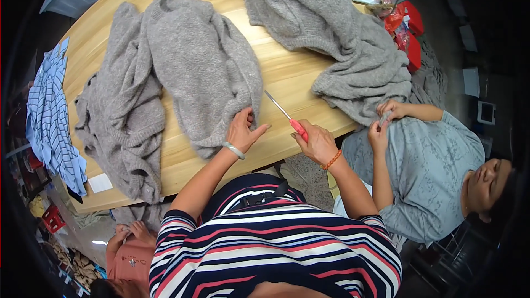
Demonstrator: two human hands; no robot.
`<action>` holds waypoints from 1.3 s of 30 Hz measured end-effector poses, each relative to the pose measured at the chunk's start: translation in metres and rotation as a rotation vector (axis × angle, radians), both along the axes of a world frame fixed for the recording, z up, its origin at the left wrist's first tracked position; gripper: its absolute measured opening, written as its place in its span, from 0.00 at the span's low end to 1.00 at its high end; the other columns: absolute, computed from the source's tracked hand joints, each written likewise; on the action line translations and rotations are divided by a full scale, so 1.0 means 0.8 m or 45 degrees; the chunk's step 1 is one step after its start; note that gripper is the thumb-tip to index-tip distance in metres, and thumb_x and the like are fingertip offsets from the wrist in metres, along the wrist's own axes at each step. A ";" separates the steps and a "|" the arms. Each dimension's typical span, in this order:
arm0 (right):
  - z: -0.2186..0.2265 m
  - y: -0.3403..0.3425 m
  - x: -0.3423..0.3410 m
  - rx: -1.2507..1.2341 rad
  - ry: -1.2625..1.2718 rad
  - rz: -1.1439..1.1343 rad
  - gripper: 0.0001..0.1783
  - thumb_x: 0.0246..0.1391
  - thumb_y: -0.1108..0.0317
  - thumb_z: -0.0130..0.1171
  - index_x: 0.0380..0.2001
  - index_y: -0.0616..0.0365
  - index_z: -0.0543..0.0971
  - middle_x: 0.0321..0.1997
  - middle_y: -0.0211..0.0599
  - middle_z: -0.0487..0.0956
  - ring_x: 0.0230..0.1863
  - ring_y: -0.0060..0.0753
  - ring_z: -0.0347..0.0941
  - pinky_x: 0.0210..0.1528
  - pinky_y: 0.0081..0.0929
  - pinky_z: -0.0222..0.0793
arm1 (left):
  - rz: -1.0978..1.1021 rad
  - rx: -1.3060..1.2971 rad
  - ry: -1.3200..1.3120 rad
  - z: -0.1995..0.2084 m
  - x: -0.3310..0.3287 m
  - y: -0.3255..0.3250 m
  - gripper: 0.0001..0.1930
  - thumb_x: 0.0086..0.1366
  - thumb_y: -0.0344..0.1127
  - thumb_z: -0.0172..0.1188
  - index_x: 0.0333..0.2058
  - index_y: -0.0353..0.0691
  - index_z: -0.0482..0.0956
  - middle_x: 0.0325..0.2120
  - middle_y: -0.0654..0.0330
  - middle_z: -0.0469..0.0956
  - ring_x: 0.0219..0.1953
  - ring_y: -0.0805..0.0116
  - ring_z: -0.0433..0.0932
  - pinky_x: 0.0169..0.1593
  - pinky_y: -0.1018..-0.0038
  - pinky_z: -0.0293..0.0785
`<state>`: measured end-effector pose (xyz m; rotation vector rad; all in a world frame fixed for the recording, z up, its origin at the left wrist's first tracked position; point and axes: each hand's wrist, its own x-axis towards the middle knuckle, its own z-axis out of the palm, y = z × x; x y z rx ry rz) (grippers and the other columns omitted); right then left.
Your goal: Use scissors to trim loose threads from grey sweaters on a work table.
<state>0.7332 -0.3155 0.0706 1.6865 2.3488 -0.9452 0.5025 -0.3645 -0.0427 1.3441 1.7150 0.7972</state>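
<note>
A grey knitted sweater (201,60) lies spread on the wooden table in front of me. At its lower right edge is my left hand (243,135), thumb spread away from the fingers, with the fingertips by the knit. My right hand (317,142), to the right of the sweater, is closed round a slim tool with a pink-red handle (298,129). The tool's thin metal shaft (279,105) points up and left over the bare wood, apart from the cloth. Its exact kind is unclear.
More grey knitwear (124,105) lies left, and another grey garment (309,14) at the back right. Blue striped cloth (49,113) hangs over the left edge of the table (276,69). One person (425,171) sits close on the right, another (130,256) at lower left.
</note>
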 end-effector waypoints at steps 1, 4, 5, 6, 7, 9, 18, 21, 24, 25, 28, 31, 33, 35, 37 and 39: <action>-0.001 -0.005 0.005 -0.006 -0.011 -0.005 0.16 0.59 0.53 0.60 0.43 0.53 0.75 0.31 0.55 0.80 0.35 0.59 0.79 0.38 0.52 0.73 | -0.016 0.007 -0.007 0.004 0.007 0.008 0.35 0.54 0.44 0.74 0.55 0.31 0.72 0.32 0.56 0.76 0.32 0.66 0.74 0.39 0.69 0.76; 0.002 -0.016 0.013 0.015 0.005 -0.048 0.16 0.59 0.53 0.59 0.42 0.53 0.75 0.30 0.54 0.80 0.35 0.59 0.79 0.38 0.52 0.73 | 0.172 0.124 0.019 0.020 0.014 0.039 0.34 0.55 0.43 0.72 0.57 0.34 0.71 0.39 0.51 0.77 0.37 0.64 0.76 0.41 0.69 0.76; 0.005 -0.020 0.014 0.020 0.017 -0.065 0.16 0.59 0.53 0.59 0.42 0.53 0.75 0.30 0.54 0.80 0.35 0.59 0.79 0.37 0.52 0.73 | 0.151 0.126 0.017 0.013 0.014 0.053 0.34 0.55 0.43 0.72 0.57 0.34 0.71 0.39 0.51 0.77 0.37 0.64 0.76 0.41 0.69 0.76; 0.006 -0.023 0.011 0.021 0.020 -0.078 0.16 0.59 0.53 0.59 0.42 0.53 0.75 0.30 0.54 0.80 0.35 0.59 0.79 0.37 0.52 0.73 | 0.249 0.269 0.099 0.000 0.012 0.065 0.31 0.56 0.43 0.71 0.55 0.34 0.73 0.39 0.50 0.79 0.36 0.60 0.77 0.41 0.66 0.76; 0.007 -0.024 0.009 0.010 0.019 -0.070 0.16 0.59 0.53 0.59 0.43 0.53 0.75 0.30 0.54 0.81 0.35 0.59 0.79 0.38 0.52 0.73 | 0.340 0.414 0.177 -0.012 0.012 0.076 0.28 0.57 0.43 0.70 0.52 0.35 0.75 0.39 0.48 0.80 0.34 0.56 0.78 0.40 0.62 0.76; 0.007 -0.029 0.007 -0.002 0.022 -0.082 0.16 0.59 0.53 0.59 0.43 0.52 0.76 0.30 0.53 0.81 0.35 0.59 0.79 0.38 0.51 0.74 | 0.265 0.181 0.121 -0.040 0.002 0.093 0.23 0.57 0.43 0.70 0.47 0.35 0.79 0.35 0.48 0.81 0.32 0.58 0.78 0.40 0.64 0.76; 0.018 -0.043 0.011 -0.236 -0.040 0.096 0.18 0.58 0.53 0.58 0.38 0.58 0.78 0.29 0.52 0.82 0.36 0.57 0.81 0.41 0.49 0.75 | 0.317 -0.089 -0.721 -0.098 -0.029 0.078 0.07 0.65 0.33 0.65 0.32 0.35 0.83 0.27 0.73 0.77 0.28 0.85 0.69 0.33 0.83 0.65; 0.018 -0.050 0.015 -0.310 0.000 0.174 0.17 0.58 0.53 0.58 0.37 0.57 0.78 0.29 0.52 0.82 0.35 0.57 0.81 0.40 0.50 0.74 | 0.408 -0.052 -0.745 -0.106 -0.024 0.077 0.08 0.65 0.34 0.66 0.31 0.35 0.82 0.24 0.75 0.74 0.26 0.85 0.67 0.31 0.84 0.63; 0.019 -0.045 0.012 -0.286 0.033 0.135 0.16 0.58 0.53 0.58 0.38 0.55 0.77 0.28 0.51 0.82 0.34 0.57 0.80 0.39 0.52 0.74 | 0.427 0.012 -0.731 -0.118 -0.023 0.071 0.07 0.65 0.34 0.66 0.33 0.36 0.81 0.23 0.76 0.71 0.25 0.85 0.65 0.30 0.84 0.61; 0.019 -0.042 0.011 -0.218 0.017 0.018 0.16 0.58 0.54 0.58 0.39 0.54 0.77 0.28 0.51 0.82 0.34 0.57 0.80 0.38 0.52 0.74 | 0.433 0.015 -0.727 -0.119 -0.023 0.069 0.07 0.65 0.34 0.66 0.33 0.36 0.81 0.23 0.76 0.71 0.25 0.85 0.65 0.30 0.84 0.61; 0.012 -0.035 0.013 -0.177 0.084 -0.034 0.15 0.59 0.55 0.58 0.40 0.54 0.75 0.28 0.51 0.82 0.34 0.57 0.80 0.38 0.53 0.74 | 0.407 0.020 -0.717 -0.111 -0.024 0.071 0.09 0.63 0.35 0.68 0.34 0.35 0.80 0.24 0.75 0.72 0.26 0.85 0.65 0.30 0.83 0.62; 0.009 -0.027 0.012 -0.099 0.133 -0.077 0.14 0.59 0.56 0.59 0.41 0.54 0.75 0.28 0.50 0.81 0.34 0.57 0.80 0.38 0.52 0.74 | 0.386 -0.010 -0.504 -0.069 -0.009 0.086 0.13 0.61 0.38 0.70 0.36 0.34 0.80 0.25 0.71 0.73 0.28 0.82 0.67 0.31 0.81 0.64; 0.004 -0.022 0.012 -0.069 0.139 -0.086 0.14 0.59 0.57 0.59 0.40 0.55 0.75 0.28 0.50 0.82 0.34 0.57 0.80 0.38 0.52 0.74 | 0.418 0.198 -0.062 -0.022 0.010 0.110 0.15 0.58 0.39 0.71 0.37 0.34 0.80 0.26 0.68 0.74 0.29 0.80 0.70 0.32 0.79 0.67; 0.003 -0.014 0.008 -0.036 0.143 -0.089 0.14 0.59 0.57 0.59 0.40 0.55 0.75 0.29 0.50 0.82 0.34 0.57 0.80 0.38 0.51 0.74 | 0.344 0.188 0.069 -0.024 0.008 0.126 0.14 0.58 0.38 0.70 0.36 0.34 0.81 0.25 0.67 0.75 0.29 0.79 0.70 0.33 0.78 0.68; 0.007 -0.006 0.003 -0.113 0.065 -0.077 0.15 0.59 0.56 0.59 0.40 0.56 0.75 0.29 0.50 0.82 0.35 0.57 0.80 0.38 0.50 0.74 | 0.280 0.177 0.196 -0.047 -0.004 0.133 0.13 0.58 0.37 0.70 0.36 0.34 0.81 0.25 0.67 0.76 0.29 0.79 0.71 0.33 0.77 0.69; 0.008 -0.003 -0.003 -0.153 0.037 -0.016 0.15 0.59 0.56 0.58 0.40 0.56 0.75 0.30 0.51 0.82 0.36 0.57 0.80 0.38 0.50 0.74 | 0.255 -0.102 -0.367 -0.088 -0.028 0.131 0.10 0.58 0.35 0.69 0.34 0.34 0.82 0.25 0.68 0.78 0.28 0.80 0.71 0.33 0.78 0.69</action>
